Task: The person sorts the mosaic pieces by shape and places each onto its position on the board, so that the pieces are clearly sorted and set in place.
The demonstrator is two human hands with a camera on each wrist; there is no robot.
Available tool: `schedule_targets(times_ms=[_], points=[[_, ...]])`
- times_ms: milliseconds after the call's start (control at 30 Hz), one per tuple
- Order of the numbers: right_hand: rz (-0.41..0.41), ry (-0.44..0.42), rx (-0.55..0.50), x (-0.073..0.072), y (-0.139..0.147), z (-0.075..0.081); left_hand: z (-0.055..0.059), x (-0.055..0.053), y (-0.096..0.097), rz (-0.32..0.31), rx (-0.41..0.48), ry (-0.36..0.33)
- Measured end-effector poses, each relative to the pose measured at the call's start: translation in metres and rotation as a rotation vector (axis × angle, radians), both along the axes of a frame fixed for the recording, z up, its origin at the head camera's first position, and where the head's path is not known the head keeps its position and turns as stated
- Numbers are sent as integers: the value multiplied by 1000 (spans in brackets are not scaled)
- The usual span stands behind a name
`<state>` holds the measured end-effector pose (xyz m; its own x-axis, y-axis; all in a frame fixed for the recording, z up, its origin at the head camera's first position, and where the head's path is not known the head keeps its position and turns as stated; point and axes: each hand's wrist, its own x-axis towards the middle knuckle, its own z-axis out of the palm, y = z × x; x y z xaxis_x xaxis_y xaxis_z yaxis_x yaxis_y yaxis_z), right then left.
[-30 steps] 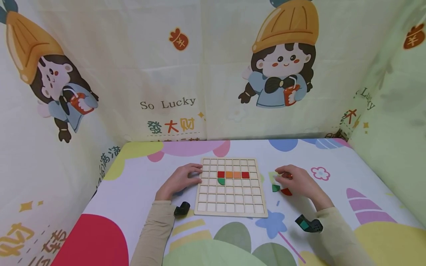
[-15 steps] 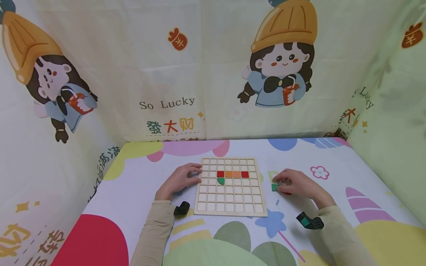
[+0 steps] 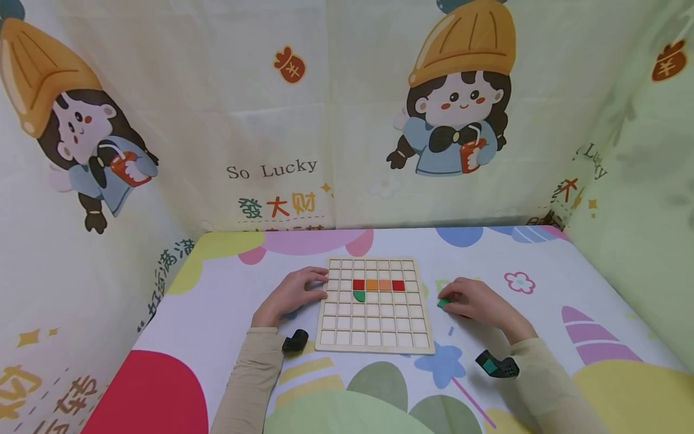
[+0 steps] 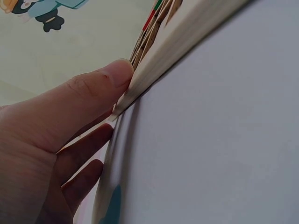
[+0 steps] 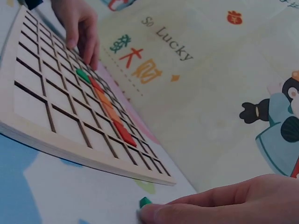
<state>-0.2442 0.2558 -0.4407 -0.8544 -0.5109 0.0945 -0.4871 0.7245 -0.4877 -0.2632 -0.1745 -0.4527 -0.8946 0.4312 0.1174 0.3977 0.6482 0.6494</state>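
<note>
The wooden grid board [image 3: 374, 349] lies mid-table. A row in it holds a red tile [image 3: 359, 284], an orange tile [image 3: 372, 284], a lighter orange tile [image 3: 385, 285] and another red tile [image 3: 398, 285]. Below the left red tile sits a green quarter-round tile [image 3: 359, 296]. My left hand [image 3: 293, 292] touches the board's left edge with relaxed fingers; the thumb [image 4: 119, 73] rests against its side. Right of the board, my right hand [image 3: 479, 304] pinches a small green tile [image 5: 145, 201] between thumb and fingers, mostly covered by the fingertips.
Each wrist wears a black camera, the left camera [image 3: 295, 342] and the right camera [image 3: 496, 364]. A patterned cloth [image 3: 217, 337] covers the table. Printed curtains [image 3: 358, 199] stand close behind and along both sides.
My right hand has lowered onto the loose green tile, gripped it and shifted slightly left. A loose red piece seen earlier under that hand is now hidden. My left hand stays put.
</note>
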Motion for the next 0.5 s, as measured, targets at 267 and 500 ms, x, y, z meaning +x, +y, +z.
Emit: schedule_targets(times_ms=[267, 500], points=[[-97, 27, -13, 1, -12, -3, 2, 2, 0, -9, -4, 6], [-29, 37, 20, 2, -7, 1, 1, 1, 0, -9, -4, 6]])
